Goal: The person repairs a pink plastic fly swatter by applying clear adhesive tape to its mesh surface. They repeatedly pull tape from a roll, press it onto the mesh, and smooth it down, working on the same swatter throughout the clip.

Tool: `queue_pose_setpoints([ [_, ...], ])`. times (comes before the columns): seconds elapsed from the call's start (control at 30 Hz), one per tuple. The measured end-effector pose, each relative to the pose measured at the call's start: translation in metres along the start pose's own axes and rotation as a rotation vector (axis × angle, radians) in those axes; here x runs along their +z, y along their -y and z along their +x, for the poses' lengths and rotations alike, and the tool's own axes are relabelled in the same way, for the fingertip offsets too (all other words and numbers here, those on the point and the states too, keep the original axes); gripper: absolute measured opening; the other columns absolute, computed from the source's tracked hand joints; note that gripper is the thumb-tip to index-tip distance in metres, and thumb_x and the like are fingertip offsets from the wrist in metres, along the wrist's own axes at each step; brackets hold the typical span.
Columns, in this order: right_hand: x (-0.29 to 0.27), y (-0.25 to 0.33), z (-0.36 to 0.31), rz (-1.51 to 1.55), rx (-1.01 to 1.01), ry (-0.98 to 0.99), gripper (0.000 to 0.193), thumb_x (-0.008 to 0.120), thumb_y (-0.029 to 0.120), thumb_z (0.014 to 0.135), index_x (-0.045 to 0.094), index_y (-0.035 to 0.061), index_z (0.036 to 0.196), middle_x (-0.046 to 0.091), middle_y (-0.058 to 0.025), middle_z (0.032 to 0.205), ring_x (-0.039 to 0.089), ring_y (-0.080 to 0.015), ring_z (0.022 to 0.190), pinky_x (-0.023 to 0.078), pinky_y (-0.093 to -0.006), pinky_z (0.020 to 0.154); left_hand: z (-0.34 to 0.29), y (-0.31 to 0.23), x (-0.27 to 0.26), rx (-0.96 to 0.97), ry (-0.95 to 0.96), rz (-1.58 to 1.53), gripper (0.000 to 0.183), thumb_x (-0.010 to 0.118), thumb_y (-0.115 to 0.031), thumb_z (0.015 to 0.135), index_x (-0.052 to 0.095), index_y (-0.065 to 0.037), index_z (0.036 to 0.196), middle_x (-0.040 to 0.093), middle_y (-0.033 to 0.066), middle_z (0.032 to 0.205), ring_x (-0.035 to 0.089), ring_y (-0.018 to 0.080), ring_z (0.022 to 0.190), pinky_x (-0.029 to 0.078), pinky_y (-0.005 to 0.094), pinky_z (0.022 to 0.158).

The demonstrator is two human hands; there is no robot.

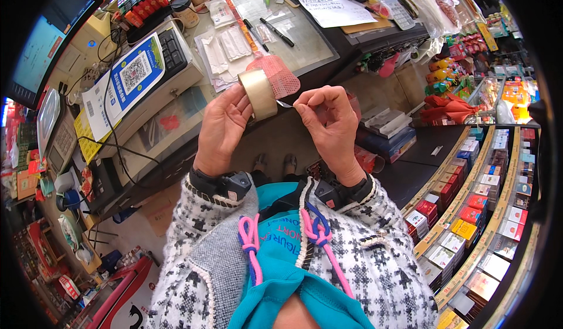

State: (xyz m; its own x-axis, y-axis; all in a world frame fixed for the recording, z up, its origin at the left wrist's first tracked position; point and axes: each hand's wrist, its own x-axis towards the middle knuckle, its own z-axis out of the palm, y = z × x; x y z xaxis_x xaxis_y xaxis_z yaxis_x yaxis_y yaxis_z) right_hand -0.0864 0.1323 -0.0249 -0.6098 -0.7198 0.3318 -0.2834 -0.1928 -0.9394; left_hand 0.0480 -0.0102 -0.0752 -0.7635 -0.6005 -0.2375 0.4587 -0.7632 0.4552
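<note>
A roll of clear packing tape (pixel 261 99) is held up in my left hand (pixel 221 128), whose fingers reach into the ring. Just to its right, my right hand (pixel 332 126) is closed, thumb and forefinger pinched together. A thin pale strip (pixel 284 103) shows between the roll and those fingertips; it looks like the tape's loose end. Behind the roll, the red mesh head of a fly swatter (pixel 284 77) lies at the counter's near edge, partly covered by it. The swatter's orange handle runs away toward the far side.
White wrapped packets (pixel 237 43) and black pens (pixel 277 32) lie on the glass-topped counter. A cash drawer with a blue code card (pixel 136 71) stands left, near a monitor (pixel 50 33). Handwritten paper (pixel 334 7) and a calculator (pixel 399 12) lie far right. Shelves of small boxes (pixel 463 229) curve along the right.
</note>
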Motion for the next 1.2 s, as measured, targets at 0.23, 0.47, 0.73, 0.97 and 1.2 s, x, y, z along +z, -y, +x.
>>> queue_pose_setpoints([
  [0.23,-0.002,-0.004,0.003,-0.216,-0.297,0.234,0.022,0.063,-0.011,0.084,0.049,0.0015,0.094,0.061,-0.0074,0.09,0.056,-0.0073,0.08,0.047,-0.0201,0.068,0.009,-0.001,-0.008,0.029,-0.098,-0.194,0.022,0.059,0.002,0.09,0.054,0.005,0.112,0.064,0.0132,0.111,0.065,0.0211,0.102,0.054,0.0269,0.092],
  [0.47,-0.005,-0.044,0.022,-0.004,0.139,0.006,0.014,0.067,-0.002,0.085,0.054,0.0003,0.09,0.063,-0.0035,0.083,0.059,-0.0068,0.075,0.048,-0.0213,0.069,0.015,-0.013,-0.034,0.105,-0.216,-0.194,0.022,0.059,0.004,0.09,0.053,0.007,0.111,0.062,0.0153,0.114,0.062,0.0225,0.108,0.051,0.0293,0.098],
  [0.73,0.0,-0.136,0.075,-0.138,0.332,0.137,0.021,0.071,0.007,0.08,0.06,-0.0027,0.094,0.067,-0.0064,0.08,0.062,-0.0095,0.07,0.05,-0.0238,0.062,0.01,-0.022,-0.066,0.145,-0.285,-0.196,0.022,0.059,0.004,0.089,0.054,0.009,0.109,0.061,0.0172,0.115,0.061,0.0242,0.109,0.05,0.0313,0.099],
  [0.97,0.025,-0.185,0.111,-0.141,0.407,0.314,0.029,0.077,0.006,0.072,0.061,-0.0002,0.096,0.067,-0.0065,0.08,0.063,-0.0113,0.074,0.051,-0.0253,0.064,-0.005,-0.026,-0.079,0.176,-0.315,-0.202,0.02,0.059,0.004,0.089,0.056,0.007,0.109,0.063,0.0161,0.112,0.062,0.024,0.108,0.05,0.0315,0.098],
  [1.2,0.038,-0.21,0.138,-0.439,0.291,0.361,0.027,0.074,0.007,0.07,0.062,0.0011,0.093,0.067,-0.0082,0.078,0.065,-0.0173,0.071,0.052,-0.0294,0.066,-0.014,-0.029,-0.087,0.189,-0.328,-0.243,0.018,0.06,0.004,0.088,0.058,0.006,0.106,0.065,0.0143,0.108,0.063,0.0226,0.104,0.051,0.0306,0.096],
])
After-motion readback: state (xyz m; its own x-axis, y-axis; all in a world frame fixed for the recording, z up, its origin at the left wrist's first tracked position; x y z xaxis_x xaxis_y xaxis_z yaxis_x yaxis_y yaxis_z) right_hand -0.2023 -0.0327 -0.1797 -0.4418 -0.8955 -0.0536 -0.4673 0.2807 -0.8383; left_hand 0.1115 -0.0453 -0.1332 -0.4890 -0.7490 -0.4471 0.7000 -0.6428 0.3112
